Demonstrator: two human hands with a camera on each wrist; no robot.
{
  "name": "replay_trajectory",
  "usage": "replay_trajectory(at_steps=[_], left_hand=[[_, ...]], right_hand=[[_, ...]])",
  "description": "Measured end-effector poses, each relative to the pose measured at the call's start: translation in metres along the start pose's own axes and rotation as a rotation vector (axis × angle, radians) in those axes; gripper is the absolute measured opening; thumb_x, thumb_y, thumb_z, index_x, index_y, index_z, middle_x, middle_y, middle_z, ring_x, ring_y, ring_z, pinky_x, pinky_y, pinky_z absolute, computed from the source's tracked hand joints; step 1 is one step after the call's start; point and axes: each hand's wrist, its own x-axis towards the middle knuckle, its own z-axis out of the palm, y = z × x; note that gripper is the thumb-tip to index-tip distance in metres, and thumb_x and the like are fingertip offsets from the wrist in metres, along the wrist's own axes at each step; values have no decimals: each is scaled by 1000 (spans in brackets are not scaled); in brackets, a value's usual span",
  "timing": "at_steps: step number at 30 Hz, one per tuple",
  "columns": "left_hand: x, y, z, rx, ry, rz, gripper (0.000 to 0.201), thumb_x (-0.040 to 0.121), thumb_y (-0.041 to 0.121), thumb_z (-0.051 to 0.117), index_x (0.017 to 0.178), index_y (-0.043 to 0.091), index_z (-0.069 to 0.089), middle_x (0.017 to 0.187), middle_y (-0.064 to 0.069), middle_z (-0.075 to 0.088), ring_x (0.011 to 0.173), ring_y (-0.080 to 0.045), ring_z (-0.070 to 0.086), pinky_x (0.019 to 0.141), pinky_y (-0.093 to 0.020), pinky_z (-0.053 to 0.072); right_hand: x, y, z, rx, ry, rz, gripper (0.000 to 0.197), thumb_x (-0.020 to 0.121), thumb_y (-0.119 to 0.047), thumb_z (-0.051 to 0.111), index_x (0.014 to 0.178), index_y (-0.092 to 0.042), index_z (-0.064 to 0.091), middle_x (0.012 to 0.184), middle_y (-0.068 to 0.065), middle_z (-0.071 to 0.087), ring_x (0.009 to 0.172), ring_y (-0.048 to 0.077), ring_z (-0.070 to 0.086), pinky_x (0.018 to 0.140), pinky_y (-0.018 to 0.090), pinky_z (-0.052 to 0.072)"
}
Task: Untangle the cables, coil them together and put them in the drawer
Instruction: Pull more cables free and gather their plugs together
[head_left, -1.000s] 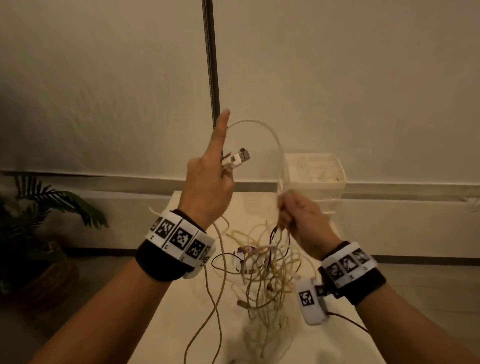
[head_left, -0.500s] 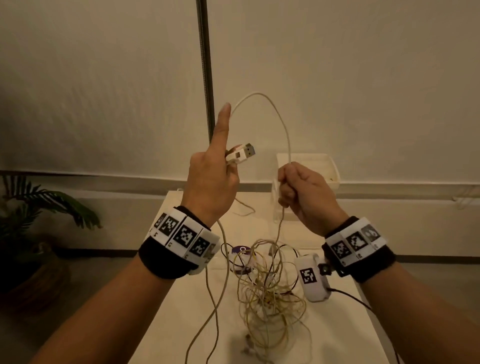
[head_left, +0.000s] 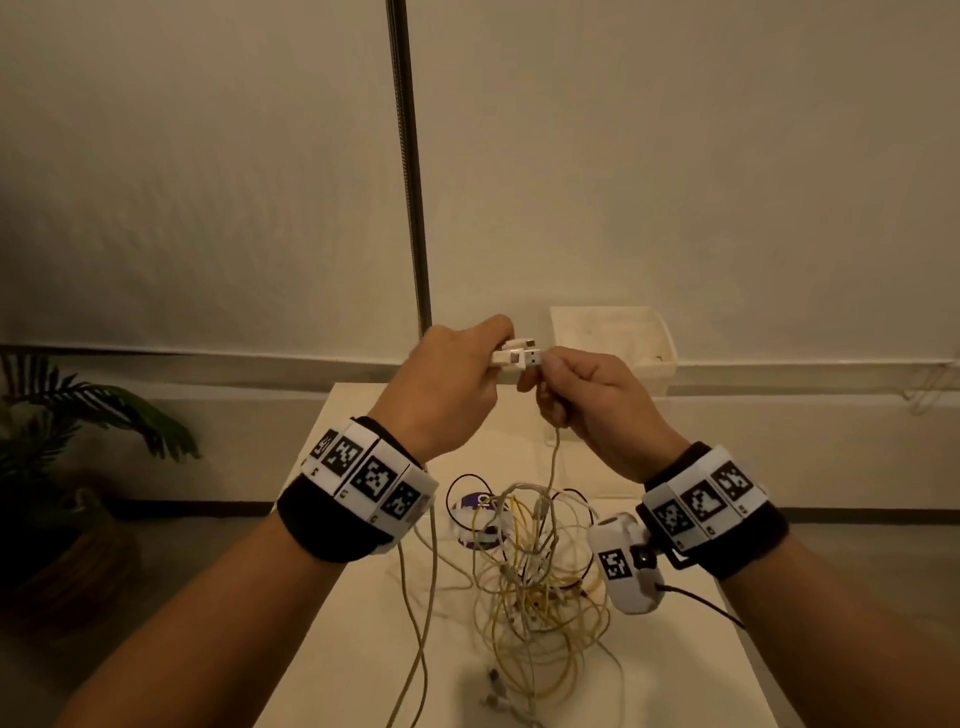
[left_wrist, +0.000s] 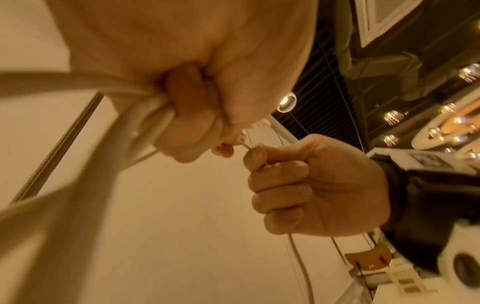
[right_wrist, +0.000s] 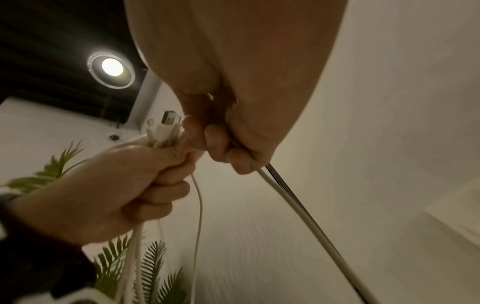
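Both hands are raised above the white table (head_left: 337, 649), close together. My left hand (head_left: 457, 374) grips a bundle of white cable ends, and their plugs (head_left: 519, 354) stick out to the right. The same plugs (right_wrist: 162, 125) show in the right wrist view above the curled left fingers. My right hand (head_left: 587, 400) pinches a white cable (head_left: 555, 457) right beside those plugs; the cable hangs down into a tangle of yellow, white and black cables (head_left: 530, 571) on the table. In the left wrist view the right hand (left_wrist: 306, 185) is curled round that cable (left_wrist: 298, 261).
A white open drawer box (head_left: 618, 338) stands at the table's far edge, behind the hands. A dark vertical pole (head_left: 410, 166) runs up the wall. A potted plant (head_left: 62, 415) stands on the floor at left. A white sensor pod (head_left: 626, 566) hangs from my right wrist.
Both hands have come down and together. The left forefinger, which pointed up, now curls over the plugs. The tall cable loop is gone, and the right hand has drawn in beside the plugs.
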Motion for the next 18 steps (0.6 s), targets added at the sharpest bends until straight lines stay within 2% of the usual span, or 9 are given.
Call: replay_trajectory(at_steps=[3,6,9,11,14,18], left_hand=[[6,-2,-10,-22,153,-31,16,95,5,46,91,19,51,70,3,54,55,-8,47,51,-16,31],[12,-11,-26,-39,344,-72,15,95,3,47,91,16,54,70,3,54,52,-4,43,47,-10,33],[9,-13,-26,0,342,-66,17,94,2,46,88,18,51,68,1,55,52,-5,43,48,-15,28],[4,-14,-20,-43,340,-89,23,92,-1,46,85,21,48,67,1,55,52,-6,43,48,-13,30],[1,-17,-18,-93,315,-120,21,92,-1,45,86,17,51,75,-4,62,57,-9,46,51,-11,32],[1,-21,-19,-52,301,-131,20,92,-2,45,85,17,50,73,-5,61,57,-11,45,50,-13,30]], right_hand=[[-8,19,7,-51,-38,38,29,98,-26,41,87,-11,62,66,3,52,60,17,48,59,27,42],[-22,53,16,-177,-75,134,28,103,-20,39,84,-13,59,67,4,58,61,18,54,61,34,46],[-29,77,19,-216,-28,151,27,102,-13,40,83,-11,59,68,5,59,63,19,56,61,38,47],[-27,78,19,-96,25,203,25,102,-11,41,88,-8,61,72,9,59,67,22,55,64,43,50],[-24,75,15,21,121,221,23,102,-16,42,96,-10,64,75,13,61,70,24,58,72,50,55],[-22,73,15,-29,136,204,24,103,-14,39,96,-7,61,69,13,58,68,28,56,66,50,52]])
